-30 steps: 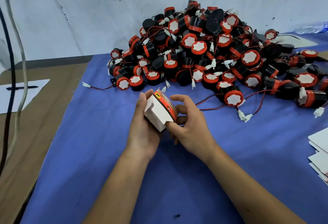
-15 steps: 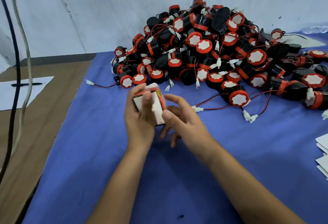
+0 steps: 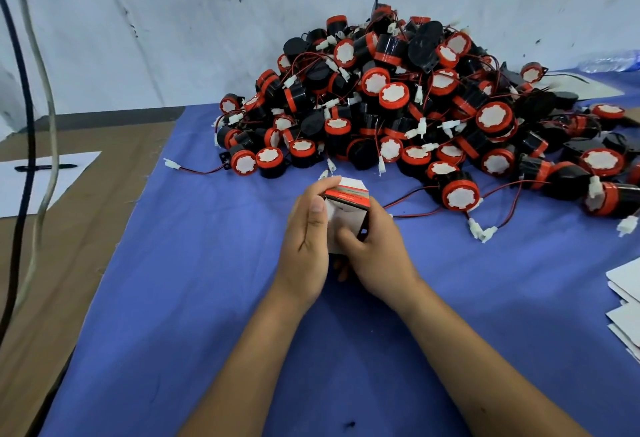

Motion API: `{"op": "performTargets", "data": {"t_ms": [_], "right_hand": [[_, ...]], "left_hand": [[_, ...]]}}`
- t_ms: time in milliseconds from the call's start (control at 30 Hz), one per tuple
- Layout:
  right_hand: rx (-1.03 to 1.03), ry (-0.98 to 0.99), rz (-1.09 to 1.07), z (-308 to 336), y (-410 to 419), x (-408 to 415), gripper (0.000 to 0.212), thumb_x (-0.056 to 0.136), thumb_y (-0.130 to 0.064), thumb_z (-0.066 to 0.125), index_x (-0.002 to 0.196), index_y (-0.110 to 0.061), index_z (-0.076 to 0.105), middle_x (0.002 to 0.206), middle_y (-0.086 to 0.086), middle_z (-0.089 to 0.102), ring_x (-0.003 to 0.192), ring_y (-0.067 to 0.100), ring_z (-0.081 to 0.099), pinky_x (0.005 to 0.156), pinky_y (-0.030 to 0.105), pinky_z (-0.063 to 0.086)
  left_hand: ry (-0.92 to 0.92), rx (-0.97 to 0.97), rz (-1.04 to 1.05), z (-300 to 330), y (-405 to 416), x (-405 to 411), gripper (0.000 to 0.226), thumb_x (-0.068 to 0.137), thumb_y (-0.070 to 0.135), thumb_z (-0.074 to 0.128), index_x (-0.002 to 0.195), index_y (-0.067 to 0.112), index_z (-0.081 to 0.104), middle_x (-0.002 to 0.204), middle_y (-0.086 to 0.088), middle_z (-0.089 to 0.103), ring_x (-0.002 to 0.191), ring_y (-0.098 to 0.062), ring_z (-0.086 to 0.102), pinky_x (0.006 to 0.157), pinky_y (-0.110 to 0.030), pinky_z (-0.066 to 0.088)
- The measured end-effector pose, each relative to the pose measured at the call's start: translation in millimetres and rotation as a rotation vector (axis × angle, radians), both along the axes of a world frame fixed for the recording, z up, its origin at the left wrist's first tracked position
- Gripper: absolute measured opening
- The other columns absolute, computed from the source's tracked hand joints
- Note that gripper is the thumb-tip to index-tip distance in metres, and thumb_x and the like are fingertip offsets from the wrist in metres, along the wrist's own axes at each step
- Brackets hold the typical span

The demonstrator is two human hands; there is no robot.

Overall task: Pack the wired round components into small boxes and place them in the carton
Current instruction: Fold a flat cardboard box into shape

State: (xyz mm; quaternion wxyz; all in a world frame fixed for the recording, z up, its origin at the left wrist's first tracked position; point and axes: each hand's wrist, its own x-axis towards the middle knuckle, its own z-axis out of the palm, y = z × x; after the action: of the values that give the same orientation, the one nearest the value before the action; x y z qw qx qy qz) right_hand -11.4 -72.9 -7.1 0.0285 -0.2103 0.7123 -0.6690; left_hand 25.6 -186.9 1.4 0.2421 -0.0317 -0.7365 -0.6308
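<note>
A: Why is the small box (image 3: 346, 209) up off the blue cloth (image 3: 207, 263) rather than lying on it?

B: So both hands can work its flaps, I'd judge. The left hand (image 3: 304, 239) has its fingers wrapped over the box's far top edge with the thumb laid flat along the near side, bracing it. The right hand (image 3: 377, 249) grasps the right side, thumb pressing across the white front face, as though tucking something shut.

A: So both sets of fingers are clamped on the box?

B: Yes, neither is released. The box sits between the palms, just near of the heap.

A: And the heap?

B: The pile of wired round components (image 3: 415, 107) is banked at the far side of the desk (image 3: 86, 246) against the wall, within easy reach. One loose component (image 3: 459, 196) lies just right of the box, wires trailing.

A: Is a component inside already?

B: Cannot tell; the hands cover the opening. No carton shows. Flat white sheets (image 3: 623, 294) wait at the right edge.
</note>
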Motion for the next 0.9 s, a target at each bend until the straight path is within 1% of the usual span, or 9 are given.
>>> {"op": "performTargets", "data": {"t_ms": [133,233,333,500,600,667,733,833,900], "right_hand": [[0.011,-0.037,0.051,3.2,4.0,-1.7,0.023,0.098,-0.016,0.065,0.119,-0.023,0.06,0.093,-0.001,0.071,0.069,0.023,0.073,0.047,0.038,0.057],[0.063,-0.043,0.152,5.8,10.0,-4.1,0.03,0.093,-0.025,0.076,0.121,-0.029,0.066,0.108,-0.011,0.073,0.1,0.009,0.069,0.073,0.027,0.056],[-0.019,0.001,0.06,9.0,11.4,-5.1,0.024,0.091,-0.013,0.076,0.112,-0.023,0.073,0.103,-0.007,0.074,0.089,0.007,0.066,0.077,0.025,0.054],[-0.128,-0.023,-0.04,7.2,1.3,1.6,0.043,0.087,0.014,0.06,0.117,-0.015,0.07,0.102,0.004,0.076,0.096,0.023,0.072,0.084,0.039,0.062],[-0.101,-0.041,0.05,7.7,5.7,-2.1,0.039,0.09,0.011,0.065,0.121,-0.013,0.069,0.104,0.005,0.077,0.097,0.023,0.074,0.087,0.041,0.061],[-0.101,-0.101,0.212,8.2,11.6,-5.1,0.036,0.088,0.004,0.074,0.121,-0.009,0.069,0.109,0.009,0.077,0.104,0.026,0.073,0.094,0.043,0.06],[-0.103,-0.153,0.315,8.9,14.4,-5.5,0.035,0.084,-0.001,0.08,0.117,-0.004,0.07,0.11,0.013,0.077,0.106,0.031,0.073,0.097,0.043,0.058],[-0.121,-0.111,0.297,10.0,12.6,-4.3,0.033,0.083,-0.003,0.08,0.115,-0.006,0.071,0.109,0.01,0.078,0.105,0.028,0.074,0.094,0.039,0.059],[-0.047,0.021,0.197,10.5,11.4,-4.3,0.032,0.085,-0.004,0.08,0.115,-0.009,0.07,0.106,0.003,0.077,0.101,0.021,0.073,0.09,0.036,0.06]], "left_hand": [[0.039,-0.041,0.088,-2.7,2.1,-1.1,0.042,0.111,0.026,0.027,0.136,0.012,0.058,0.136,-0.003,0.063,0.13,-0.02,0.058,0.112,-0.047,0.046],[-0.009,0.103,0.12,-2.7,-6.9,-3.3,0.038,0.115,0.021,0.025,0.131,0.018,0.059,0.131,-0.006,0.066,0.123,-0.026,0.063,0.108,-0.055,0.048],[0.012,0.149,0.124,1.0,-6.4,-2.9,0.036,0.114,0.026,0.027,0.125,0.026,0.061,0.129,-0.003,0.068,0.122,-0.023,0.064,0.108,-0.052,0.049],[0.067,-0.046,0.121,-5.3,5.7,-4.0,0.038,0.109,0.031,0.031,0.128,0.026,0.062,0.135,-0.002,0.063,0.129,-0.023,0.058,0.11,-0.046,0.048],[0.079,-0.027,0.144,-3.9,6.9,-3.2,0.036,0.108,0.032,0.029,0.123,0.03,0.063,0.128,0.001,0.066,0.123,-0.02,0.062,0.105,-0.04,0.051],[0.045,0.093,0.14,-2.0,2.2,-1.7,0.039,0.109,0.035,0.029,0.119,0.027,0.066,0.119,0.004,0.071,0.113,-0.016,0.067,0.094,-0.031,0.055],[-0.016,0.205,0.141,-2.1,-3.8,-0.6,0.042,0.112,0.034,0.029,0.119,0.022,0.068,0.117,0.0,0.073,0.107,-0.017,0.071,0.089,-0.034,0.058],[-0.052,0.27,0.133,-2.7,-6.3,-0.6,0.043,0.113,0.037,0.03,0.122,0.018,0.068,0.121,-0.006,0.072,0.111,-0.024,0.07,0.097,-0.046,0.058],[-0.041,0.294,0.068,-2.7,-4.3,-0.6,0.045,0.104,0.051,0.037,0.124,0.021,0.065,0.124,-0.006,0.07,0.114,-0.025,0.069,0.095,-0.043,0.059]]}}
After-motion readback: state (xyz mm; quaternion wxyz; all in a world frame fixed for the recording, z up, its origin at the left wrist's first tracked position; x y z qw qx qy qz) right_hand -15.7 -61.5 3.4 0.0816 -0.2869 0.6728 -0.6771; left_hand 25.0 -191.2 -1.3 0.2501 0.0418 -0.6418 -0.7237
